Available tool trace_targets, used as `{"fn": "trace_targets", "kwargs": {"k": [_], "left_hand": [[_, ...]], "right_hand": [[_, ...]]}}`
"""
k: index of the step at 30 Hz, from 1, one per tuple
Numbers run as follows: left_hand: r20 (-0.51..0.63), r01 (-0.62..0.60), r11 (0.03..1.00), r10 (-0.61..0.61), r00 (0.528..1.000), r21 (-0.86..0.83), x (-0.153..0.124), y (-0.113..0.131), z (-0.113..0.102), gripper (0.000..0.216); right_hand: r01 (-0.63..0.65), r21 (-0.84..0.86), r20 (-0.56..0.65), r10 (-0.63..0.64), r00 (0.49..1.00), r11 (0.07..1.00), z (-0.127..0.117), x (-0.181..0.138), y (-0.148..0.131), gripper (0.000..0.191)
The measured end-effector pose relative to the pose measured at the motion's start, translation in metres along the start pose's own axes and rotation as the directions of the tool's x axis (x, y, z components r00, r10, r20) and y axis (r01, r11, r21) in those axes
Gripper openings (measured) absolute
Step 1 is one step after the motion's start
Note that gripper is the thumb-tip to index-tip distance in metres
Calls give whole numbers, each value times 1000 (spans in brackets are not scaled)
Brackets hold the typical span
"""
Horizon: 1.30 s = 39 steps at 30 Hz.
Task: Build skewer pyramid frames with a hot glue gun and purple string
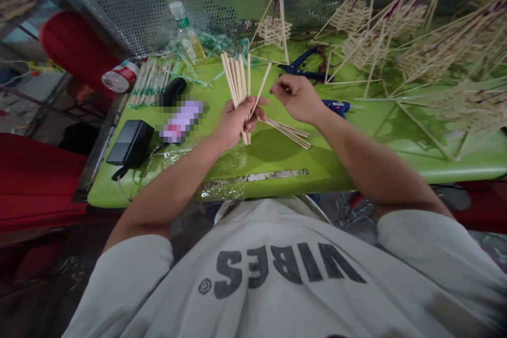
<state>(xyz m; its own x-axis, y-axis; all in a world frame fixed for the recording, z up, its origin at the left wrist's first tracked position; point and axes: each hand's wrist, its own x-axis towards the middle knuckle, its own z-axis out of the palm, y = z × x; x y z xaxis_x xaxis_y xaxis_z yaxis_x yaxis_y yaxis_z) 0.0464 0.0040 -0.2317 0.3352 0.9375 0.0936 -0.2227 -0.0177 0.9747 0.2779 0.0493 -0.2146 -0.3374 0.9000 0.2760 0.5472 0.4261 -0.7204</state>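
My left hand is closed around a bundle of thin wooden sticks that fan upward above the green table. My right hand hovers just to the right of the bundle with its fingers curled in a pinch; what it holds, if anything, I cannot make out. One stick leans from the bundle toward that hand. A few loose sticks lie flat on the table under my right wrist.
Finished stick frames with purple ties crowd the back and right. Blue pliers, a glue gun, a black adapter, plastic bottles, more sticks and a metal ruler lie around.
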Motion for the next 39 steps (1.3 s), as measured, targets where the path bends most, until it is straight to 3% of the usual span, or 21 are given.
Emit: {"fn": "trace_targets", "kwargs": {"k": [3, 6, 12, 14, 20, 25, 32, 35, 37, 39], "left_hand": [[52, 14, 1000, -14, 999, -4, -3, -1, 3, 59], [111, 54, 998, -50, 993, -33, -4, -3, 5, 64], [257, 126, 992, -115, 960, -28, -6, -5, 3, 70], [282, 131, 991, -117, 952, -31, -6, -5, 3, 68], [219, 126, 992, -116, 969, -32, -4, -5, 5, 73], [185, 104, 994, -97, 978, -30, -1, -5, 3, 69], [178, 141, 989, -132, 975, -37, -3, -11, 5, 66], [155, 144, 989, -135, 979, -45, -6, -6, 6, 66], [91, 133, 990, -129, 988, -39, -7, 0, 5, 65], [-19, 106, 994, -107, 994, -38, -6, 5, 4, 62]], "right_hand": [[177, 185, -142, -152, 978, 967, -10, -6, -11, 64], [265, 244, -160, -231, 960, 933, -4, -18, -28, 74], [136, 449, -22, -141, 990, 883, 13, -35, -57, 68], [126, 415, -22, -128, 991, 901, 12, -36, -61, 62], [154, 67, -115, -146, 983, 986, 1, -33, -59, 34], [116, 82, -102, -107, 989, 990, -1, -32, -59, 25], [136, 86, -74, -130, 989, 987, 1, -34, -63, 43], [146, 52, -210, -132, 969, 988, -1, -29, -53, 50], [159, 86, -398, -113, 910, 983, -5, -23, -42, 53], [162, 150, -512, -63, 857, 975, -9, -17, -29, 54]]}}
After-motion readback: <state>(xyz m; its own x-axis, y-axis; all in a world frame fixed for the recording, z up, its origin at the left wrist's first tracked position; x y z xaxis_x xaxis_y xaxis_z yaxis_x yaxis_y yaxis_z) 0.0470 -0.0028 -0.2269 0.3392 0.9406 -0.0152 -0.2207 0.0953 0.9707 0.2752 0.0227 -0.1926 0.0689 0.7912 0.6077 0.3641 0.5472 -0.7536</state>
